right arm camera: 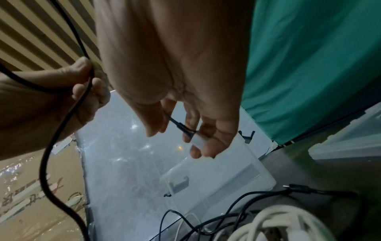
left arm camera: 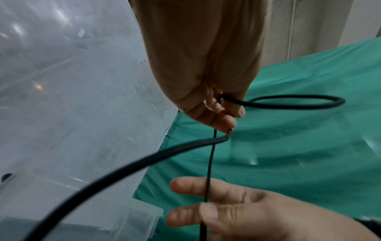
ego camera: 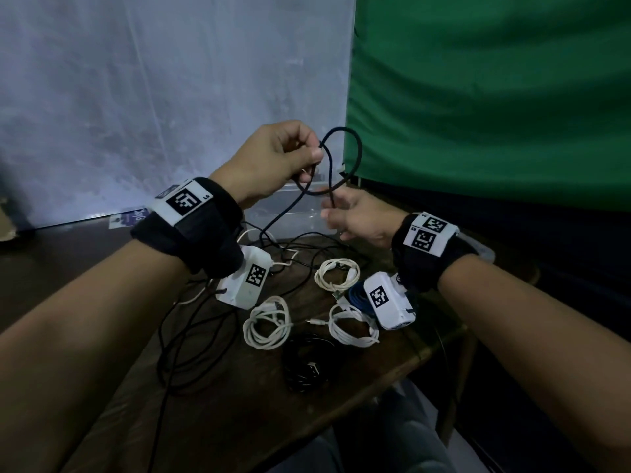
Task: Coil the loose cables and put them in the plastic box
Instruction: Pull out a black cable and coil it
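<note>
A black cable [ego camera: 356, 150] is raised above the table in a single loop. My left hand [ego camera: 316, 149] pinches it where the loop crosses, clearly so in the left wrist view [left arm camera: 233, 114]. Just below, my right hand [ego camera: 329, 213] pinches the same cable near its end; its thumb [left arm camera: 208, 210] presses the strand, and the white-tipped plug [right arm camera: 195, 138] lies across its fingers. The rest of the cable hangs down to the table. The clear plastic box [ego camera: 293, 216] stands right behind both hands.
On the wooden table [ego camera: 239, 411] lie three coiled white cables [ego camera: 268, 324], a coiled black one [ego camera: 307, 365] and a blue coil [ego camera: 356, 295] under my right wrist. Loose black cables [ego camera: 191, 339] sprawl at the left. A green cloth [ego camera: 495, 97] hangs at the right.
</note>
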